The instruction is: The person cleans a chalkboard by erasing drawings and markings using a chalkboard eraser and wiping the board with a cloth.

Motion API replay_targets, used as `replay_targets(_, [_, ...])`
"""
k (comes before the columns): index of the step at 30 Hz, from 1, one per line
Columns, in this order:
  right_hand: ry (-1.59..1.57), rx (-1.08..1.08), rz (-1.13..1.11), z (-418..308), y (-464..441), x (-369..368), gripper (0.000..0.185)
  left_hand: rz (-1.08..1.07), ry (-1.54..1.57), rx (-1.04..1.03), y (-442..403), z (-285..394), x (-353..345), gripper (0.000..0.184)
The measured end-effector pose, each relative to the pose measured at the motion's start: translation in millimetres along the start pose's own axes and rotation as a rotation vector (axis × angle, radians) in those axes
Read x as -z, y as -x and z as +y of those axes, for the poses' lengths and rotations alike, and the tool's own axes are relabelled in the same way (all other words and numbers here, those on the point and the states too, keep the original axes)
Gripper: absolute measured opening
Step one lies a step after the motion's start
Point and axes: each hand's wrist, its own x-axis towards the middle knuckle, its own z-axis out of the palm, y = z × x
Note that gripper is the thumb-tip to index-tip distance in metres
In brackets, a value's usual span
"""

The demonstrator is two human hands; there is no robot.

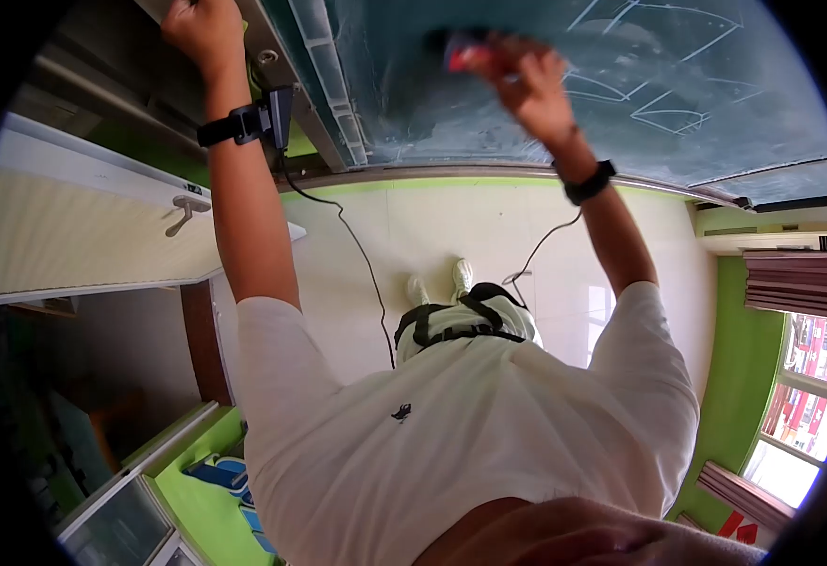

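A dark green chalkboard [413, 104] with white chalk lines on its right part spans the top of the view. My right hand [529, 90] is closed around a red and dark eraser [463, 55] held against the board, left of the chalk drawing [663, 85]; the hand is slightly blurred. At the top left, my left hand [201, 28] is curled near the metal frame beside the board. Whatever it may hold is hidden. Both wrists wear black straps with cables hanging down.
A white door [93, 217] with a metal handle stands at the left. Pale floor tiles [338, 274] lie below the board, with my feet on them. Loose cables hang beside my body. A window [805, 406] with curtains is at the right, and a green cabinet [201, 481] at the lower left.
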Motion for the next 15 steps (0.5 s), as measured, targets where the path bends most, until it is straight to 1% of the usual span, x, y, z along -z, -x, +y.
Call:
replay_targets(1, [0.097,-0.042,0.089,26.4,-15.7,14.5,0.042,-0.058,-0.086,0.101,-0.2,2.9,6.1,0.061])
replay_targets(2, [0.19,-0.091,0.174,52.8,-31.3,28.8,0.044,-0.065,-0.098,0.111,-0.1,8.9,7.8,0.061])
replay_targets(4, [0.161,-0.409,0.396,27.1,-106.9,82.6,0.051,-0.051,-0.083,0.175,3.8,20.2,6.5,0.06])
replay_targets(5, [0.158,-0.411,0.389,29.1,-108.9,78.8,0.051,-0.053,-0.088,0.181,2.9,11.7,3.5,0.06])
replay_targets(6, [0.116,-0.396,0.462,31.8,-112.6,72.3,0.052,0.006,-0.017,0.086,-0.3,6.6,-2.8,0.06])
replay_targets(7, [0.071,-0.383,0.533,31.6,-113.9,66.6,0.052,0.037,0.011,0.042,0.1,0.4,-2.6,0.061])
replay_targets(8, [0.059,-0.382,0.524,20.4,-109.6,55.5,0.052,0.067,0.037,-0.002,0.6,-7.1,-2.4,0.061])
replay_targets(9, [-0.422,-0.621,0.612,-6.1,-103.8,41.3,0.051,0.024,0.018,0.116,2.4,7.0,0.7,0.062])
replay_targets(10, [-0.436,-0.607,0.554,-17.3,-81.8,21.9,0.05,-0.019,0.0,0.233,5.2,24.3,4.0,0.062])
replay_targets(11, [-0.45,-0.593,0.495,-28.4,-59.7,2.4,0.049,-0.047,0.009,0.234,9.9,43.3,7.6,0.064])
replay_targets(12, [0.002,-0.316,0.309,-31.8,-25.3,-23.6,0.047,-0.047,-0.003,0.237,9.7,36.0,8.8,0.064])
replay_targets(14, [-0.144,-0.255,0.13,-75.6,13.4,-59.1,0.05,-0.023,-0.005,0.193,4.5,18.5,5.4,0.065])
replay_targets(15, [-0.154,-0.214,0.028,-91.1,33.0,-72.9,0.046,-0.03,-0.013,0.197,5.8,16.4,4.7,0.065])
